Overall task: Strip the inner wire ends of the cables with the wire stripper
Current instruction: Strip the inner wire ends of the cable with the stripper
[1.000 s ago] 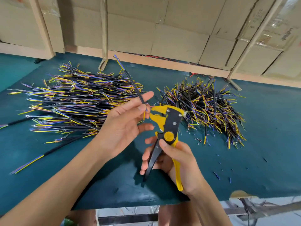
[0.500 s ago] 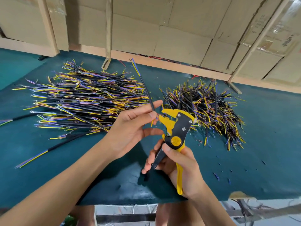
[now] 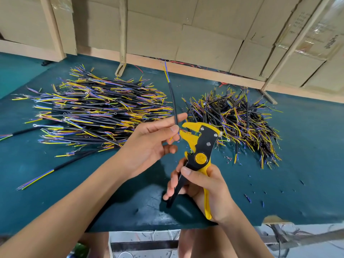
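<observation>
left hand (image 3: 149, 144) pinching cable (image 3: 173, 103) upright | right hand (image 3: 202, 185) gripping wire stripper (image 3: 200, 146) handles | wire end at open yellow head

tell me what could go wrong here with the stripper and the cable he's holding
1. The left hand pinches the cable right beside the head of the wire stripper, so a fingertip might get nipped when the right hand squeezes.
2. Only one thin wire seems to reach the stripper, and the long cable stands free above the grip; it could slip or strip unevenly.
</observation>
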Demonstrator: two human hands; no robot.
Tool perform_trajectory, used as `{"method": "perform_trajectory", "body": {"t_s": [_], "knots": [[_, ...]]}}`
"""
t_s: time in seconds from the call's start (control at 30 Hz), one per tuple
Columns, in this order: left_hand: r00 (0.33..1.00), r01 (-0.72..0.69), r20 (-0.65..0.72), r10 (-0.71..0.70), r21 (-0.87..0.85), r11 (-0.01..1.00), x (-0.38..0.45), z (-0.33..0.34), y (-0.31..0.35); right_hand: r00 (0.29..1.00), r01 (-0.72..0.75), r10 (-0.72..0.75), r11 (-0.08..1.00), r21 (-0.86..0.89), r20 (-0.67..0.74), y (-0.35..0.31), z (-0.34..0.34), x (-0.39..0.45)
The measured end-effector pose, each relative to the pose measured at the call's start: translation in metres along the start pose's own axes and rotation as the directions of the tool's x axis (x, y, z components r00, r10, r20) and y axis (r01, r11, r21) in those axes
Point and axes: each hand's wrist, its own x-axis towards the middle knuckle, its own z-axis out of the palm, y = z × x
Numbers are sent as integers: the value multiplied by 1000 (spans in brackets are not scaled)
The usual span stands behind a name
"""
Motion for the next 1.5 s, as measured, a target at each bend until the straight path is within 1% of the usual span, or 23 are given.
{"method": "perform_trajectory", "body": {"t_s": [0.2,0.4,0.47,0.53,0.6,0.63,0.67,0.73,0.77,0.8,0.87,0.9,1.0,1.07,1.17,1.27,1.5], "knots": [[1000,11,-6,-11,2,1000,0,-3,2,999,-13,11,999,-38,-50,1,3,1],[1000,16,-11,-15,26,1000,-1,-4,2,996,-19,18,1000,-3,-88,-3,8,1],[999,-12,-46,16,99,995,-1,-5,2,987,-16,9,999,-47,-160,-5,10,0],[988,-71,-116,103,258,964,0,-6,3,970,-8,-17,995,-103,-243,-8,11,0],[974,-114,-135,182,401,909,1,-5,4,967,1,-21,997,-81,-253,-9,12,-1],[969,-128,-144,203,413,902,2,-5,4,971,5,-23,997,-74,-240,-10,12,-1],[967,-131,-154,202,380,916,2,-6,6,973,5,-22,997,-75,-229,-9,12,-1],[978,-106,-148,147,253,962,2,-7,7,977,2,-18,997,-74,-214,-9,12,-2],[980,-106,-137,141,235,966,2,-7,8,979,3,-15,998,-63,-202,-9,11,-2],[978,-112,-143,153,257,960,1,-7,7,983,0,-7,999,-37,-185,-8,11,-2],[967,-126,-180,183,286,950,1,-5,5,992,-12,15,999,31,-125,-7,9,-1],[960,-129,-205,189,273,953,1,-4,4,995,-16,20,999,45,-97,-6,8,-1],[943,-140,-272,192,198,970,2,-2,7,997,-4,6,1000,18,-79,-3,5,-1],[936,-155,-294,195,152,976,2,-1,9,997,8,-8,1000,5,-81,-2,3,-2],[938,-167,-284,197,126,978,1,0,9,997,19,-19,1000,3,-76,0,2,-3],[955,-170,-231,186,86,982,0,-2,10,997,25,-25,1000,2,-73,0,4,-3],[972,-121,-202,121,13,993,-3,2,9,997,26,-29,999,-36,-71,0,4,-3]]}}
